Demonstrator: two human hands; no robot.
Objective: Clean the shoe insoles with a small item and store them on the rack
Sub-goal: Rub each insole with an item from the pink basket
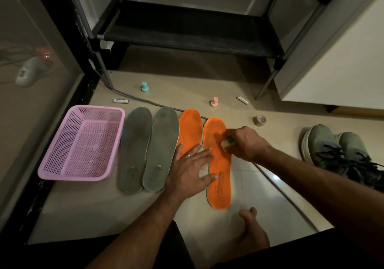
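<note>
Here we have four flat foam insoles laid side by side on the pale tiled floor (259, 185), probably so each can be worked in turn. Our left hand (192, 168) lies flat, fingers spread wide, across the left orange insole (190, 131) and onto the right orange insole (218, 165), seemingly to pin the latter against rubbing. Our right hand (247, 142) pinches a small whitish cleaning item (227, 143), too small to identify, against that insole's forefoot. The two grey-green insoles (145, 150) wait beside the empty pink perforated plastic basket (83, 144). The black metal-framed shoe rack (187, 30) stands just beyond, its shelf holding nothing yet. The heel print reads "AIR cushion"; the white battery (121, 101) bears a label we cannot read.
</note>
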